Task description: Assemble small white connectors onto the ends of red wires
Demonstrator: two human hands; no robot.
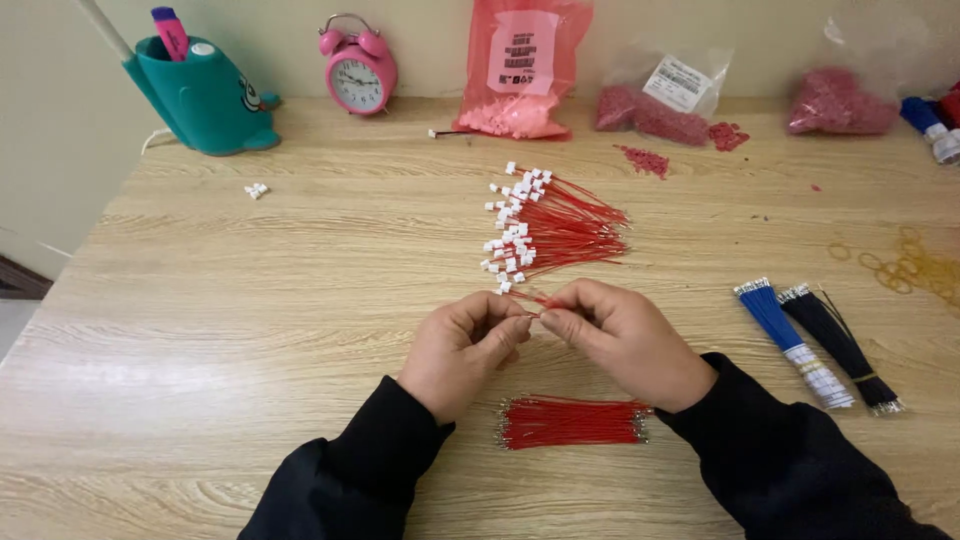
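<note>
My left hand (465, 347) and my right hand (620, 335) meet over the middle of the wooden table (250, 320). Between their fingertips they pinch a thin red wire (537, 303); whether a white connector is on it is hidden by the fingers. Just beyond the hands lies a pile of red wires with white connectors (545, 225). Below my wrists, near the front edge, rests a bundle of bare red wires (572, 421).
A blue wire bundle (790, 340) and a black wire bundle (840, 345) lie at the right, with rubber bands (905, 265) beyond. At the back stand a teal pen holder (205, 95), a pink alarm clock (357, 65) and bags of pink and red parts (520, 70).
</note>
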